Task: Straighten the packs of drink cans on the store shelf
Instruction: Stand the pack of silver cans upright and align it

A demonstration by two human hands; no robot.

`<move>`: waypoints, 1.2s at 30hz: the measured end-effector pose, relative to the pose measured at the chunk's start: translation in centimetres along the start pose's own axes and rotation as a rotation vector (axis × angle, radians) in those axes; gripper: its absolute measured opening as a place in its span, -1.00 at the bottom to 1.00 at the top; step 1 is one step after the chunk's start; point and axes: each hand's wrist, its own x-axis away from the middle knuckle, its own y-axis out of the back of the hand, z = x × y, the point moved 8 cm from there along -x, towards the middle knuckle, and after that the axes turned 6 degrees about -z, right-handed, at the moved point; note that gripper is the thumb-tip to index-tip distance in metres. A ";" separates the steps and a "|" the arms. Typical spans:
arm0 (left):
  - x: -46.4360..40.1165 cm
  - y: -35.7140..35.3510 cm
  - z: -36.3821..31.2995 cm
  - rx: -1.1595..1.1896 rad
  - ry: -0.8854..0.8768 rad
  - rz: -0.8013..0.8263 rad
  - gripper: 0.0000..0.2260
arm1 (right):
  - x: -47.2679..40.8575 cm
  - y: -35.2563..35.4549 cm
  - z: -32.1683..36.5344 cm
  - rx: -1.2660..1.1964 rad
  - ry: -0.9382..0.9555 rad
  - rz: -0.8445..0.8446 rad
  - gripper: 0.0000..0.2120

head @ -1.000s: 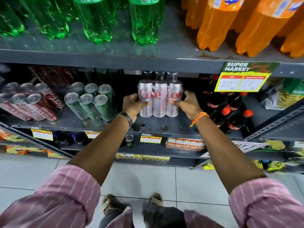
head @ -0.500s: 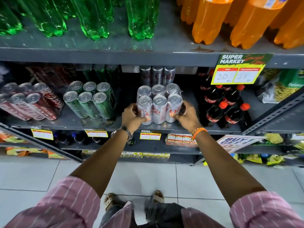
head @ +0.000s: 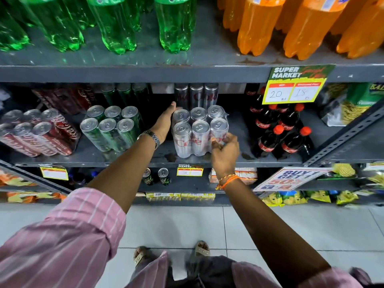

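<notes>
Middle shelf point(head: 128, 161), grey metal. Silver six-pack of Diet Coke cans point(head: 200, 132) stands upright near the front edge, two rows of three, shrink-wrapped. Left hand point(head: 165, 121) lies flat and open against the pack's left side, fingers extended toward the back. Right hand point(head: 225, 151) is at the pack's front right corner, fingers curled against the wrap; whether it grips the wrap cannot be told. Behind the pack: three more silver cans point(head: 196, 95), upright. To the left: one green six-pack point(head: 111, 126), tilted, and one red six-pack of Coca-Cola cans point(head: 40, 130), tilted further. To the right: small cola bottles point(head: 279, 129) with red caps, six caps counted. Upper shelf: green bottles point(head: 116, 23) and orange bottles point(head: 259, 26). Yellow price tag point(head: 294, 87) reads 20 and 18.
</notes>
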 end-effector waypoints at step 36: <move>-5.9 -3.7 -3.0 -0.197 -0.111 -0.037 -0.54 | 2.0 -0.7 2.1 0.105 0.311 0.144 -0.56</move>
